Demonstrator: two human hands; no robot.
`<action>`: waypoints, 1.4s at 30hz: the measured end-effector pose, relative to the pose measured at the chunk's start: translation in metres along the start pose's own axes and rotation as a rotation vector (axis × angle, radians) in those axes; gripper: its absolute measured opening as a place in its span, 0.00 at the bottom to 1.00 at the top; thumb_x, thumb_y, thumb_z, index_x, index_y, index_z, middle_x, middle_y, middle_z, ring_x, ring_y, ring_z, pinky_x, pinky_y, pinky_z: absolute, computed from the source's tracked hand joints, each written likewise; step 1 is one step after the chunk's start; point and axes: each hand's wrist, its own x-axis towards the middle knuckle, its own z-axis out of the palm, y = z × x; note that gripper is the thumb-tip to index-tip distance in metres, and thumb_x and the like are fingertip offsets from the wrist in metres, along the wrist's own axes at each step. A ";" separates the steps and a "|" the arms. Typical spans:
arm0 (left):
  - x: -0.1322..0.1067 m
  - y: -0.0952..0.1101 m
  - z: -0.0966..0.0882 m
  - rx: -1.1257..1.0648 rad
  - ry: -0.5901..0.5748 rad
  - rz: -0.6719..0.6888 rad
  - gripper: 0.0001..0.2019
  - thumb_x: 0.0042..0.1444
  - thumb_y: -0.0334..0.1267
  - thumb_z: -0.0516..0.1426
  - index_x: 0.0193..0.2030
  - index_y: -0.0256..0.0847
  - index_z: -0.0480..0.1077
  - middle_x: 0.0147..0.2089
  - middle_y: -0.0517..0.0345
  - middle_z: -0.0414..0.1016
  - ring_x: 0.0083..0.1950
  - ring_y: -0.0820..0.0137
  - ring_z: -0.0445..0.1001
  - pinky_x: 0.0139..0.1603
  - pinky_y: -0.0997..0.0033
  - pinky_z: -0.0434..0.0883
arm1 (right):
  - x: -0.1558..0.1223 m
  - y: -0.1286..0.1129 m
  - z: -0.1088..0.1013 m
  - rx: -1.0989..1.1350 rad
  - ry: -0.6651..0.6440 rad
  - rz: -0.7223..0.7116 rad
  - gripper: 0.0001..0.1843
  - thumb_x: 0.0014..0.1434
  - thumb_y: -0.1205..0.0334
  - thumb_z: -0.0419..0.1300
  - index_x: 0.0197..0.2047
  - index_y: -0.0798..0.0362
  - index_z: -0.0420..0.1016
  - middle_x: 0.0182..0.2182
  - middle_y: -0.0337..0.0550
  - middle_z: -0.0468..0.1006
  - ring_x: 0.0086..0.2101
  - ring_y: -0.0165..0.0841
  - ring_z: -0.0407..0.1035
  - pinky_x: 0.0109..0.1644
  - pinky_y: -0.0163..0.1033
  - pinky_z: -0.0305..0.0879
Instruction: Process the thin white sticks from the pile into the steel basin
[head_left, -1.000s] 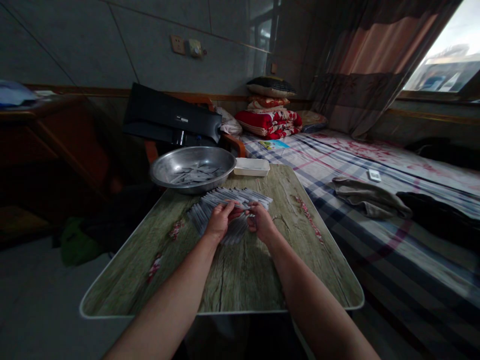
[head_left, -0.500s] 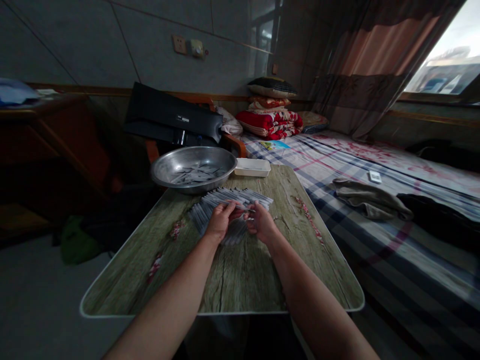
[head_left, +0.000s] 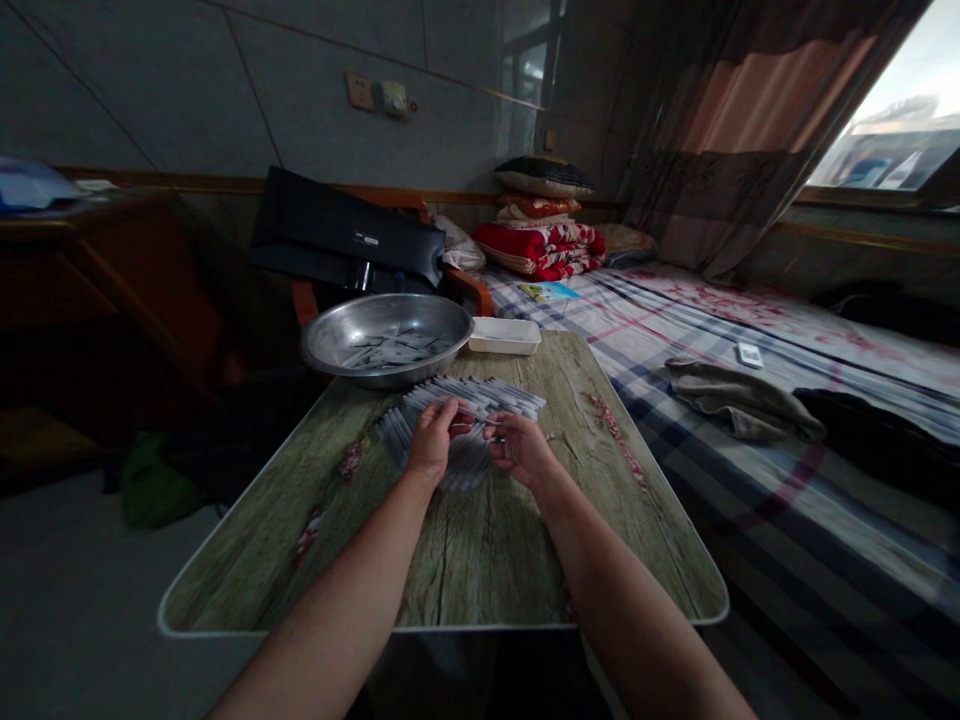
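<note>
A fanned pile of thin grey strips lies on the wood-patterned folding table, just in front of a steel basin. My left hand rests on the pile with its fingers curled and pinched on one strip. My right hand sits close beside it, fingers also pinched on the same strip between the two hands. Several similar grey pieces lie inside the basin.
A shallow white tray stands at the table's far edge beside the basin. A black monitor leans behind it. To the right runs a bed with a plaid sheet, folded blankets, a crumpled cloth and a small white device.
Both hands have shifted slightly toward me and to the left over the pile, with the fingers working at one strip. Nothing else has moved.
</note>
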 end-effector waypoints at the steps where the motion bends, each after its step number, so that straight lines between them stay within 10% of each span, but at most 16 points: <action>1: -0.001 0.000 0.001 0.012 -0.014 0.014 0.20 0.46 0.56 0.67 0.32 0.39 0.74 0.31 0.56 0.77 0.30 0.69 0.77 0.28 0.73 0.73 | 0.000 0.001 0.000 -0.023 0.001 -0.006 0.12 0.50 0.56 0.62 0.36 0.51 0.67 0.22 0.33 0.71 0.15 0.24 0.54 0.17 0.29 0.37; 6: 0.000 0.003 0.001 -0.023 0.000 0.094 0.19 0.50 0.55 0.65 0.31 0.39 0.72 0.33 0.55 0.78 0.30 0.70 0.76 0.29 0.74 0.73 | 0.006 0.008 -0.003 -0.139 0.054 -0.100 0.16 0.52 0.54 0.65 0.27 0.51 0.62 0.16 0.28 0.59 0.14 0.21 0.46 0.16 0.29 0.36; 13: 0.013 0.008 -0.011 -0.281 0.264 0.188 0.16 0.52 0.52 0.61 0.36 0.43 0.65 0.29 0.63 0.75 0.29 0.71 0.76 0.35 0.69 0.73 | 0.012 -0.005 -0.015 0.070 0.477 -0.279 0.15 0.51 0.58 0.62 0.25 0.49 0.57 0.14 0.25 0.53 0.13 0.21 0.44 0.15 0.29 0.37; 19: -0.006 0.004 0.008 -0.266 -0.075 -0.100 0.21 0.42 0.44 0.72 0.38 0.40 0.70 0.29 0.66 0.70 0.19 0.83 0.58 0.18 0.81 0.53 | 0.009 0.004 -0.007 0.006 0.291 -0.337 0.19 0.50 0.49 0.67 0.28 0.49 0.61 0.14 0.23 0.52 0.13 0.21 0.43 0.15 0.30 0.37; 24: -0.012 0.001 0.017 -0.332 -0.033 -0.261 0.19 0.51 0.48 0.69 0.30 0.37 0.68 0.36 0.57 0.76 0.26 0.78 0.69 0.23 0.80 0.66 | 0.006 0.013 0.000 -0.173 0.047 -0.199 0.18 0.49 0.48 0.69 0.30 0.52 0.68 0.14 0.27 0.61 0.12 0.21 0.47 0.14 0.30 0.38; 28: -0.005 0.010 0.007 -0.529 -0.007 -0.378 0.17 0.64 0.45 0.60 0.27 0.39 0.64 0.25 0.63 0.68 0.25 0.77 0.69 0.28 0.77 0.73 | 0.009 0.009 -0.005 -0.083 0.151 -0.153 0.12 0.50 0.57 0.66 0.33 0.52 0.68 0.15 0.28 0.65 0.11 0.21 0.49 0.13 0.28 0.38; 33: -0.008 0.015 0.004 -0.697 -0.156 -0.579 0.09 0.68 0.29 0.51 0.37 0.35 0.71 0.25 0.65 0.64 0.16 0.84 0.56 0.16 0.87 0.58 | 0.015 -0.001 -0.016 0.164 0.178 -0.182 0.12 0.49 0.72 0.59 0.38 0.51 0.67 0.24 0.35 0.77 0.13 0.20 0.49 0.14 0.26 0.41; 37: -0.014 0.009 0.014 -0.667 -0.091 -0.673 0.11 0.67 0.26 0.49 0.39 0.34 0.72 0.34 0.51 0.77 0.31 0.73 0.78 0.33 0.75 0.77 | 0.015 -0.005 -0.020 0.357 0.063 -0.136 0.11 0.49 0.75 0.56 0.36 0.52 0.69 0.26 0.40 0.77 0.16 0.24 0.56 0.15 0.27 0.51; 42: -0.025 -0.003 0.028 -0.646 -0.121 -0.702 0.13 0.68 0.27 0.48 0.44 0.31 0.74 0.40 0.46 0.82 0.42 0.65 0.83 0.48 0.63 0.79 | 0.012 -0.003 -0.014 0.483 0.161 -0.324 0.09 0.58 0.65 0.53 0.32 0.52 0.74 0.29 0.47 0.81 0.28 0.36 0.74 0.32 0.41 0.73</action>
